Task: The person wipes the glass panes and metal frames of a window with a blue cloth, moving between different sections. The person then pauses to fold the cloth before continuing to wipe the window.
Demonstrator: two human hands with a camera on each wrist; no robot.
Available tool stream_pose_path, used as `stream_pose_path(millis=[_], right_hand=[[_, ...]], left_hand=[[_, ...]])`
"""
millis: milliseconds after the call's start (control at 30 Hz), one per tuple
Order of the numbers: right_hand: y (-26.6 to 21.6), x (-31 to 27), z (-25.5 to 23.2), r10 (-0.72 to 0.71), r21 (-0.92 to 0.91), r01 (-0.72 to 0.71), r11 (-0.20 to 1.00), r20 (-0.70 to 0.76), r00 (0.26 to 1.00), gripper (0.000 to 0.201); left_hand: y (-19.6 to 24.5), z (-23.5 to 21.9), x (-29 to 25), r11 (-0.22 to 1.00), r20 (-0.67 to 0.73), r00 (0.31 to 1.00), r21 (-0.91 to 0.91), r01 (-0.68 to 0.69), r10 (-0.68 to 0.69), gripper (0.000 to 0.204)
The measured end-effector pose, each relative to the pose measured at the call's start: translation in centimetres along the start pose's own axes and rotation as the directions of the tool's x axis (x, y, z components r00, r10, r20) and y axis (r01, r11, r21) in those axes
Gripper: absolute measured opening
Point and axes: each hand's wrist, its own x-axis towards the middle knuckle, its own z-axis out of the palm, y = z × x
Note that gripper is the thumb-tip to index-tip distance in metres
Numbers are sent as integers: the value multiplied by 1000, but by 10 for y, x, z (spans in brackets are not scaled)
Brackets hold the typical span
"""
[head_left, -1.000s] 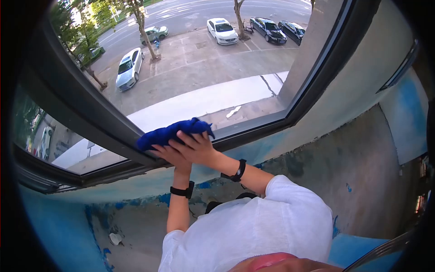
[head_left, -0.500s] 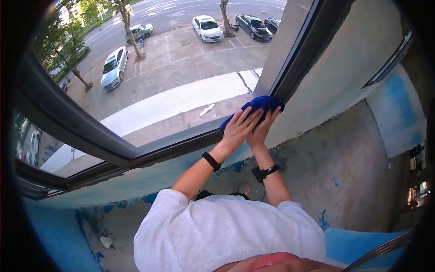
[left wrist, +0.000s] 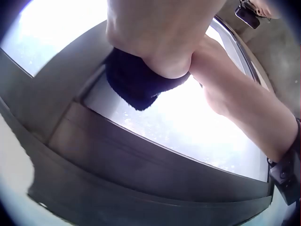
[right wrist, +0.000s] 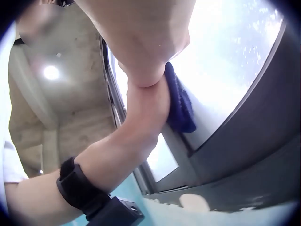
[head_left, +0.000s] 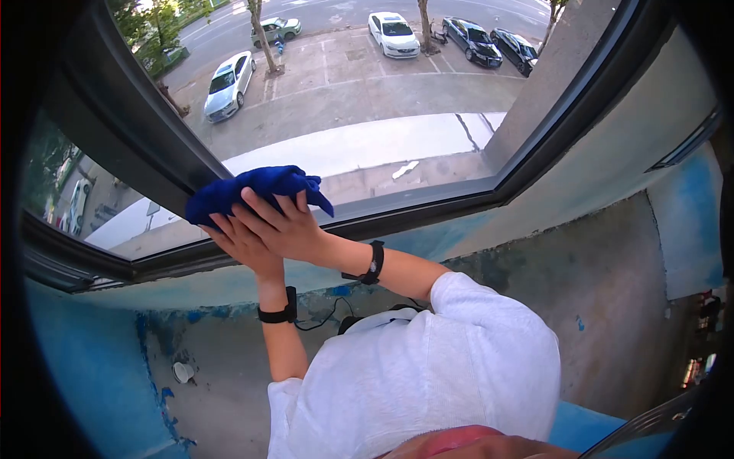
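A bunched blue cloth (head_left: 256,187) lies against the window at the lower left corner of the large pane, overlapping the dark upright frame bar (head_left: 145,115). My left hand (head_left: 248,249) presses on its lower left part with fingers extended. Partly over that hand, my right hand (head_left: 287,229) rests on the cloth with its fingers spread. In the left wrist view, dark cloth (left wrist: 136,87) shows below the back of the hand (left wrist: 160,33). A fold of cloth (right wrist: 181,106) hangs beside the hands in the right wrist view; the fingertips are hidden there.
The dark lower window frame (head_left: 428,214) runs along the pane, above a wall with patchy blue paint (head_left: 397,249). A smaller pane (head_left: 138,229) is at left. Outside are parked cars and trees. A white cup-like object (head_left: 183,372) lies on the floor.
Both hands and the cloth went right along the lower frame to the pane's right corner, then came back left to the upright bar. The head view swung with them.
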Motion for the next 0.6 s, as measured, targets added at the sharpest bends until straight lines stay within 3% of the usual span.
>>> stream_pose_path(millis=[33,67,133,167,200,267,400,500,600], right_hand=[[-1,7,-4,23,33,-23,999,-2,1000,39],[4,14,-9,41,59,-41,997,-6,999,38],[39,35,-31,-30,36,31,999,-34,999,41],[59,42,-44,-29,16,30,999,-27,999,41],[83,52,-62,-31,-6,31,1000,-20,999,42],[133,73,-101,27,-16,-27,1000,24,999,45],[243,98,-183,88,-135,-107,985,-140,986,57],[297,63,-232,199,-240,-243,940,-194,961,63],[303,3,-238,255,-280,-298,913,-182,950,65]], left_hand=[[2,-6,6,989,62,998,142,-29,20,70],[12,-6,13,992,61,998,125,-30,22,70],[52,-2,43,995,5,995,29,98,-98,74],[69,4,60,995,-90,995,-95,32,-40,78],[91,9,79,992,-90,995,-122,24,-35,78],[145,16,117,959,-211,977,-280,-37,-24,72],[268,31,180,931,-260,965,-346,-112,19,46],[342,33,186,855,-168,960,-438,-277,225,46],[360,54,141,823,-120,941,-460,-335,316,48]])
